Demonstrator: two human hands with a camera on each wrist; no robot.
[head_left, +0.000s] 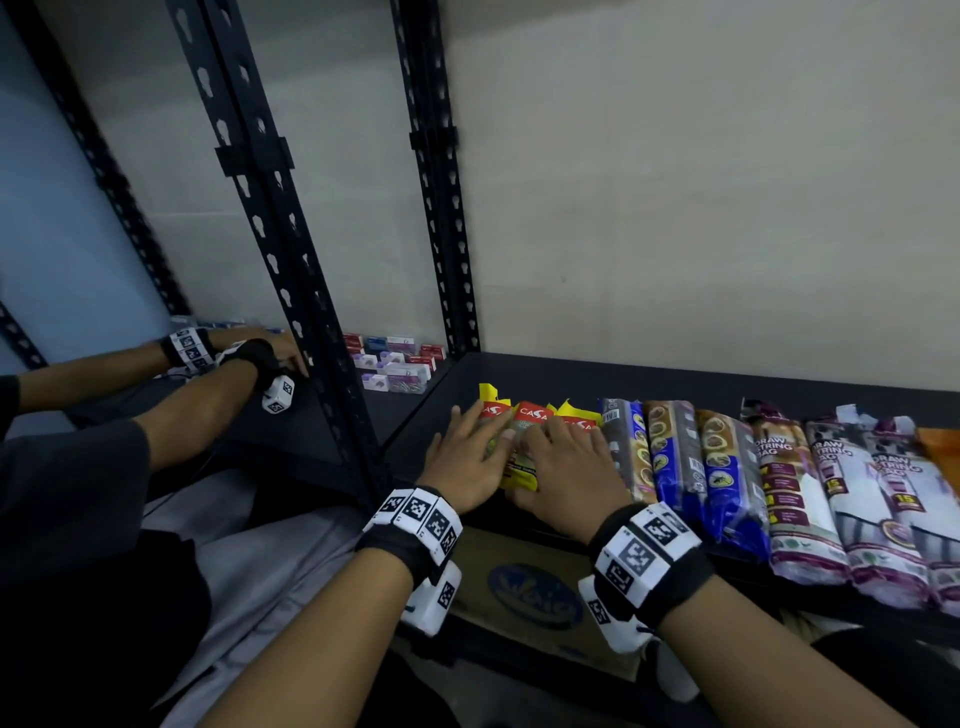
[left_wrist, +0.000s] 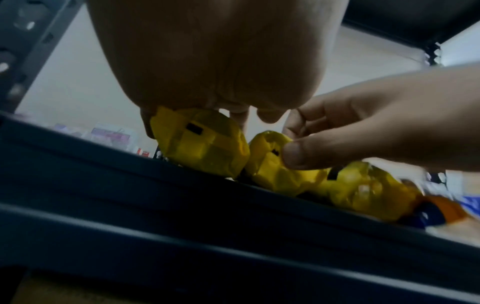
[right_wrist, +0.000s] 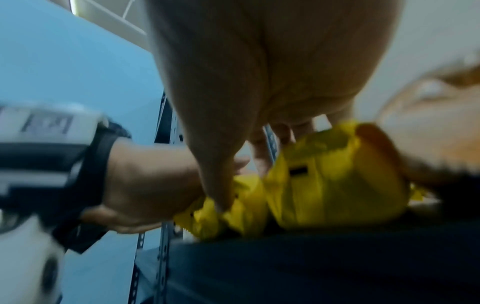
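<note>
Three yellow packs with red CASA labels lie side by side on the dark shelf (head_left: 675, 379): the left pack (head_left: 491, 410) (left_wrist: 202, 144), the middle pack (head_left: 530, 415) (left_wrist: 270, 170) and the right pack (head_left: 576, 415) (left_wrist: 363, 185). My left hand (head_left: 467, 457) (left_wrist: 221, 61) lies on the left pack with its fingers stretched out. My right hand (head_left: 566, 462) (left_wrist: 376, 123) covers the middle and right packs. Its thumb and curled fingers pinch the near end of the middle pack. The blurred right wrist view shows the yellow packs (right_wrist: 332, 174) under my palm.
To the right lie blue and grey rolled packs (head_left: 675, 467) and white drawstring-bag packs (head_left: 831, 493). A black rack upright (head_left: 291, 260) stands left of my hands. Beyond it, small boxes (head_left: 395, 358) sit under another person's arms (head_left: 208, 374). A cardboard box (head_left: 535, 592) lies below the shelf edge.
</note>
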